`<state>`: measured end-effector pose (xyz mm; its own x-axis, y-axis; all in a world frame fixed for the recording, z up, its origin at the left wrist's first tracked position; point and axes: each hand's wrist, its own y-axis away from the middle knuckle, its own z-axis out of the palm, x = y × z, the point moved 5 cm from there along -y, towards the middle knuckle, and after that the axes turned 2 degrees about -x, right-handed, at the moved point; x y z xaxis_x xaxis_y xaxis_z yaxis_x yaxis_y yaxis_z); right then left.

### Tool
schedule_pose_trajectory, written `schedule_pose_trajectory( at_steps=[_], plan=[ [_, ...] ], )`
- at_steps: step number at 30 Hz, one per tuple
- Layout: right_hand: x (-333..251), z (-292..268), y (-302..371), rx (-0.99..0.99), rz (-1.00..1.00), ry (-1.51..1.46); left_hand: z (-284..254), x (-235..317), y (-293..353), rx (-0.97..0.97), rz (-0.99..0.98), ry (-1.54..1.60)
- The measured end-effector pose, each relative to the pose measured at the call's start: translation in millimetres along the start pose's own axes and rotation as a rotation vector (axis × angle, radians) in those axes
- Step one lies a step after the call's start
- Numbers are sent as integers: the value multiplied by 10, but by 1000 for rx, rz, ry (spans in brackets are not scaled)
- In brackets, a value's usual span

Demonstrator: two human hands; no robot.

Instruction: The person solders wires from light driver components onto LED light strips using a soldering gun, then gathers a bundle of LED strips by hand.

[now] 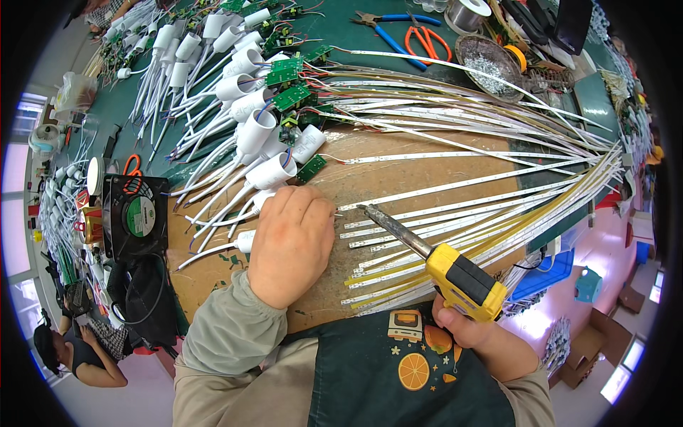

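Note:
My right hand [466, 329] is wrapped round the grip of a yellow and black soldering gun [462, 277]. Its dark tip points left and lies by the left end of a white LED strip [420, 191]. My left hand [295, 238] is closed just left of that tip, fingers bent down over the board. Whatever it pinches is hidden beneath the fingers. Around it lie white plastic tubes [276, 171] with white cables and small green circuit boards [311, 169]. Several more LED strips [398, 220] fan out to the right, their free ends near the soldering gun.
Behind are blue-handled pliers [402, 39], orange-handled scissors [427, 46], a solder spool [467, 13] and a metal dish [487, 67] of silvery bits. A black fan [135, 217] stands left. Another person [82, 349] is at lower left, a blue bin [544, 274] at right.

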<state>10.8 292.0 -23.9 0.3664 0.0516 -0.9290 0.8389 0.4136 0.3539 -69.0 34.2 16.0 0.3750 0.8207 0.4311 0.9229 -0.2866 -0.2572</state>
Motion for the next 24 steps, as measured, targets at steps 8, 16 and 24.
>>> schedule_pose_trajectory(
  at_steps=[8, 16, 24],
  plan=[
    [37, -20, 29, 27, 20, 38, -1, -1, -6, -1, -8, 4],
    [3, -14, 7, 21, -6, 4, -3, 2, -7, 14, -4, -2],
    [14, -10, 15, 24, 44, -10, -30, -4, -15, 37, -31, 29]
  ],
)
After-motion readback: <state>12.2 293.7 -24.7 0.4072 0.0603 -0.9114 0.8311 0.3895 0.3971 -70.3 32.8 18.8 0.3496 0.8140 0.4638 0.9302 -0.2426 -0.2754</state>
